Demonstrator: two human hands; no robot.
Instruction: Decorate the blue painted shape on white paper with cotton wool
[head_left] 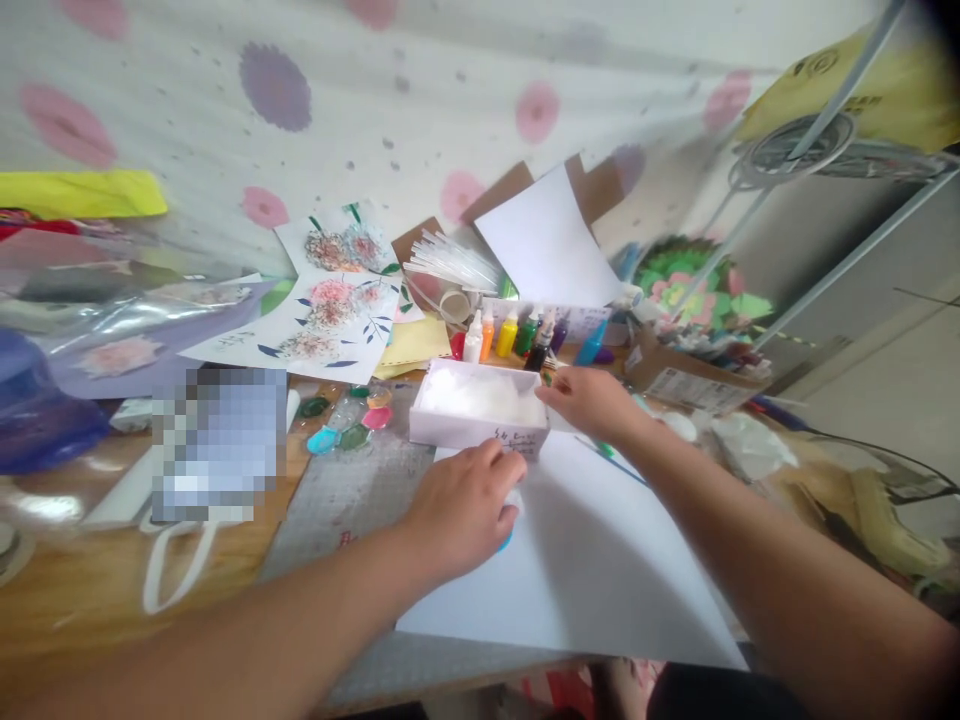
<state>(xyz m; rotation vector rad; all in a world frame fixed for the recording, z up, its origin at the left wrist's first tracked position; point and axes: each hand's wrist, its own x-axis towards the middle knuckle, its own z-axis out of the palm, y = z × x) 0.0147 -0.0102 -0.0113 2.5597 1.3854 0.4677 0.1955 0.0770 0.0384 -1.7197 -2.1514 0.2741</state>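
A white open box filled with white fluffy material stands at the middle of the table, with handwriting on its near side. My right hand is closed at the box's right rim; whatever its fingertips pinch is too small to name. Just in front of the box, my left hand is curled low over a large white sheet of paper. Under its fingers a bit of something clear and blue shows, mostly hidden.
Small paint dishes lie left of the box on a grey cutting mat. Behind the box stand several paint bottles. Flower pictures lean at the back left. A cardboard box sits at the right.
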